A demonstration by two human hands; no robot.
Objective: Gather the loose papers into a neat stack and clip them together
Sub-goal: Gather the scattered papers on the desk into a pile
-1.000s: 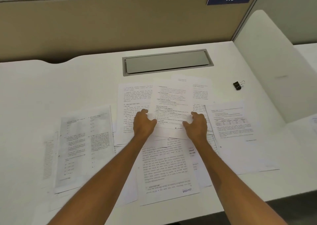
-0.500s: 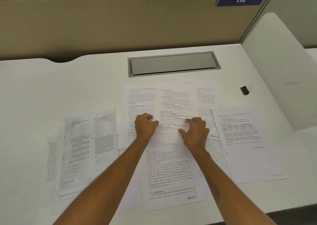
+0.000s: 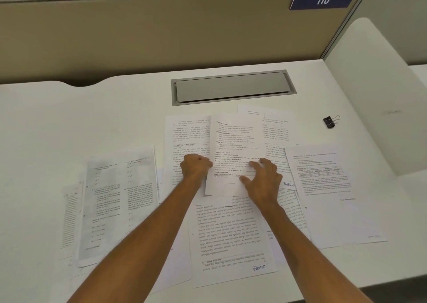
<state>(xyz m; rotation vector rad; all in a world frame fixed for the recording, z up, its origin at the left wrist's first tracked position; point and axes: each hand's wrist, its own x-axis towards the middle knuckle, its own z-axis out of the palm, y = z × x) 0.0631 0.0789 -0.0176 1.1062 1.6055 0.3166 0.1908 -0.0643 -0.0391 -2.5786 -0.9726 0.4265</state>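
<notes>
While many printed papers (image 3: 231,233) are spread over the white desk (image 3: 69,122), one top sheet (image 3: 233,150) is held between both hands.

The sheet's left edge is pinched by the curled left hand (image 3: 195,167), and its lower right part is pressed down by the right hand (image 3: 263,180) with flat, spread fingers. A black binder clip (image 3: 330,121) is seen well apart, far to the right of the right hand, beyond the sheet with a table (image 3: 323,187).
</notes>
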